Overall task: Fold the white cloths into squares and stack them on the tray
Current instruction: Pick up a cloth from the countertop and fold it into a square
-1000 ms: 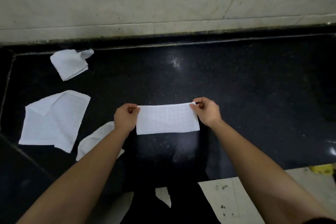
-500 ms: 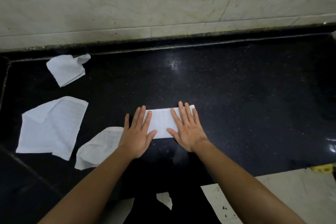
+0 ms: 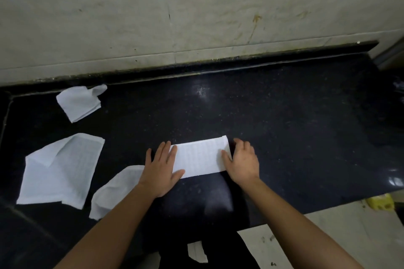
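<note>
A white cloth (image 3: pixel 200 157), folded into a long strip, lies flat on the black counter (image 3: pixel 284 126) in front of me. My left hand (image 3: pixel 160 170) presses flat on the strip's left end with straight fingers. My right hand (image 3: pixel 242 161) is at the right end, thumb on top and fingers curled past the edge, pinching that end, which lifts slightly. No tray is in view.
Three more white cloths lie to the left: a small folded one (image 3: pixel 79 102) near the wall, a large loosely spread one (image 3: pixel 61 168), and a rumpled one (image 3: pixel 113 190) beside my left forearm. A pale tiled wall (image 3: pixel 196 17) backs the counter. Something yellow (image 3: pixel 381 202) lies below the counter's front right.
Both hands slid outward from the strip's middle to its ends. My right hand went from lying flat to curling round the right end.
</note>
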